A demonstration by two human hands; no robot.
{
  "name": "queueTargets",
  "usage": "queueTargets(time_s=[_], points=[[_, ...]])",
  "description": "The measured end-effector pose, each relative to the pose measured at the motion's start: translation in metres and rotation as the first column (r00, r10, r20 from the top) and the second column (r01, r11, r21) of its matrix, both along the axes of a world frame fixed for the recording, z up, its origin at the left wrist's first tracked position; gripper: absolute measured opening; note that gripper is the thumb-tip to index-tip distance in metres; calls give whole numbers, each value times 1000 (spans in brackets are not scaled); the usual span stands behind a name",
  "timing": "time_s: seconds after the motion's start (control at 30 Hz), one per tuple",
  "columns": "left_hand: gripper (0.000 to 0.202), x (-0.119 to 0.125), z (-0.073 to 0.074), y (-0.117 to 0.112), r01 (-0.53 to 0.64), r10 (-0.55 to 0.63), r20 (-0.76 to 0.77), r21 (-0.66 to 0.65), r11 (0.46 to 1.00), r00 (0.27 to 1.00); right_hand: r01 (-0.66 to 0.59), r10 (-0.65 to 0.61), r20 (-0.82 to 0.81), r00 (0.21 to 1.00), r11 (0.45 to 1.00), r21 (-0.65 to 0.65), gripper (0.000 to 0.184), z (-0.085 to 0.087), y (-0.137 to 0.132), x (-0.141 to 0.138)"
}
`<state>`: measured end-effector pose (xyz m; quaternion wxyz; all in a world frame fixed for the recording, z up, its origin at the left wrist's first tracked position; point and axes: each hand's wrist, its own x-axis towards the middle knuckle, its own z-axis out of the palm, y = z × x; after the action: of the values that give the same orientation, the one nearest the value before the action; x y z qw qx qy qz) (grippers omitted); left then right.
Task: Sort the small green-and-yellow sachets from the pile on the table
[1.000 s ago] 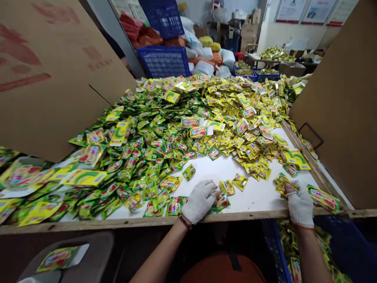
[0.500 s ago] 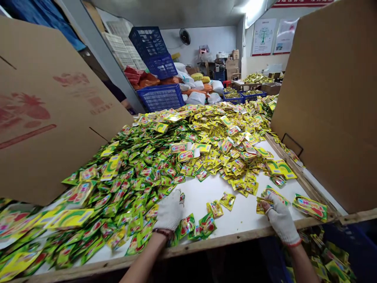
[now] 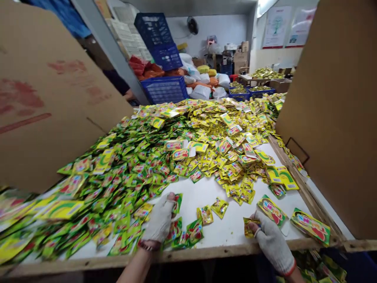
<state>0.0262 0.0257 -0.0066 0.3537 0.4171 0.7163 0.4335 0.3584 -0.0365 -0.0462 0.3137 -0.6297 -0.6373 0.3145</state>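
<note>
Okay, sorting mid-pick, I judge: my white-gloved left hand [image 3: 159, 222] pinches a green foil sachet [image 3: 178, 202] beside the green heap [image 3: 123, 184]; right hand [image 3: 271, 240] pinches a yellow foil sachet [image 3: 248, 227] on the white tabletop [image 3: 232, 232]. Next: lift each singly.

- White desk [image 3: 226, 234] with a wooden front rim.
- Green sachets [image 3: 123, 184] heaped from 9 to 11 o'clock.
- Yellow sachets [image 3: 232, 129] heaped from 12 to 2 o'clock.
- Two large packets [image 3: 310, 227] at 4 o'clock.

A bare strip of white tabletop [image 3: 229, 230] lies open near the front edge, dotted with a few loose sachets [image 3: 219, 207]. The heaped sachet pile [image 3: 176, 145] blocks everything behind, and cardboard sheets [image 3: 50, 118] wall both sides.
</note>
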Motion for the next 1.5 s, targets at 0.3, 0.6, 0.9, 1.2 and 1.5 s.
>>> queueTargets(time_s=[0.3,0.6,0.9,1.2,1.5], points=[[62,29,4,-14,59,-120,436,152,987,892,-46,42,95,995,998,35,30,8,7,12],[47,32,15,-27,416,-444,262,157,896,857,-224,260,-54,964,905,363,10,41,0,-62],[31,28,12,-37,367,-416,178,252,895,892,-569,614,-7,789,736,366,14,62,21,-117],[30,23,0,-35,406,-386,-131,380,831,913,-139,170,-374,912,984,110,24,56,12,-115],[39,29,10,-43,401,-449,140,276,874,883,-211,220,-196,956,975,67,27,55,12,-119]])
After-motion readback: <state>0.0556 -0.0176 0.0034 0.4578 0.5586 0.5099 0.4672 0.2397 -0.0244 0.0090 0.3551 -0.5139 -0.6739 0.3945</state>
